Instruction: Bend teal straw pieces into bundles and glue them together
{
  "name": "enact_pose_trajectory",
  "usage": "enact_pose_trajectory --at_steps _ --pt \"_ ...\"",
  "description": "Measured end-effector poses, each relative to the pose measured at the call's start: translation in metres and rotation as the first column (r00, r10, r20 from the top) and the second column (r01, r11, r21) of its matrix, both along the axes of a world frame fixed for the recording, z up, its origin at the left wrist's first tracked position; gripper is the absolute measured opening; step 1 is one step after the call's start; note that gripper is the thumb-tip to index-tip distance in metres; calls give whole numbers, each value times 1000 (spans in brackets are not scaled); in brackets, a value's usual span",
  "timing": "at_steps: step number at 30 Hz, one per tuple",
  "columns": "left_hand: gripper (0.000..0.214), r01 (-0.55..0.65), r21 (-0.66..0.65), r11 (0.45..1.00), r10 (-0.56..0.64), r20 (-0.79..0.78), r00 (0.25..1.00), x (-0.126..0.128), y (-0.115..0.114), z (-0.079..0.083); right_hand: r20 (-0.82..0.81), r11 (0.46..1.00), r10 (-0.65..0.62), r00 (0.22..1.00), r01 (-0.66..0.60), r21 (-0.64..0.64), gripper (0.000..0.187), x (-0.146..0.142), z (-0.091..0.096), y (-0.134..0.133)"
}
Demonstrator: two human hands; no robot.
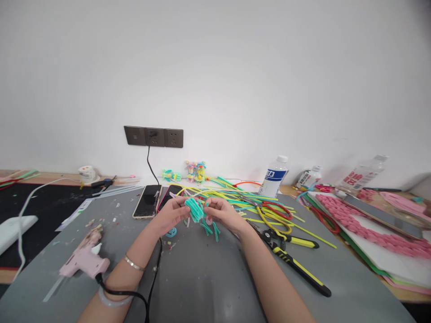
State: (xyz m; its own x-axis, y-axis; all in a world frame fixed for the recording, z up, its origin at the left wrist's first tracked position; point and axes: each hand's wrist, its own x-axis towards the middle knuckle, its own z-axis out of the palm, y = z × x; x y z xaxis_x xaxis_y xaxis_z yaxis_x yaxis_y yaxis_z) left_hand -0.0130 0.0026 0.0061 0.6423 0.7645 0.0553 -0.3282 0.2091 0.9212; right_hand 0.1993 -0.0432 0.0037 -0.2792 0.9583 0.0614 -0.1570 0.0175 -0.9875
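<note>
Between my hands, a little above the grey mat, is a teal bundle of fuzzy pipe cleaners [194, 210] laid side by side into a small block. My left hand [171, 213] pinches its left side between thumb and fingers. At the right, my right hand [220, 214] has its fingers closed by the bundle's edge; a small teal bit shows at the fingertips, but what exactly they grip is partly hidden. Short teal pipe cleaner pieces [216, 232] lie just below that hand. A blue coil [171, 232] rests on the mat beneath my left hand.
A pink glue gun [84, 258] with a black cord lies at left. Yellow-green pipe cleaners [232, 193], scissors [276, 211] and black-and-yellow wire strippers [296, 264] spread at right. Behind stand a white bottle [274, 177] and small pipe cleaner figures [195, 171]. A phone [147, 202] lies near the left hand.
</note>
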Motion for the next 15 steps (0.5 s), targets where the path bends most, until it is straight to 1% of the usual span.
enact_pose_trajectory --at_steps 2,5,7,11,15 --pt "49 -11 -8 1000 11 3 1000 0 1 0 -53 998 -57 997 58 24 31 0 -1 1" --pt "51 21 0 1000 -21 3 1000 0 0 1 -123 985 -153 981 161 56 29 0 -1 3" --pt "52 45 4 999 -45 5 999 1 0 1 -152 980 -184 971 194 51 29 -2 -2 5" --pt "57 64 3 998 -64 17 998 1 -2 1 -149 982 -173 974 183 55 29 -9 -2 5" --pt "50 106 32 994 -106 27 994 1 -2 1 -144 981 -159 977 173 92 29 -18 -3 5"
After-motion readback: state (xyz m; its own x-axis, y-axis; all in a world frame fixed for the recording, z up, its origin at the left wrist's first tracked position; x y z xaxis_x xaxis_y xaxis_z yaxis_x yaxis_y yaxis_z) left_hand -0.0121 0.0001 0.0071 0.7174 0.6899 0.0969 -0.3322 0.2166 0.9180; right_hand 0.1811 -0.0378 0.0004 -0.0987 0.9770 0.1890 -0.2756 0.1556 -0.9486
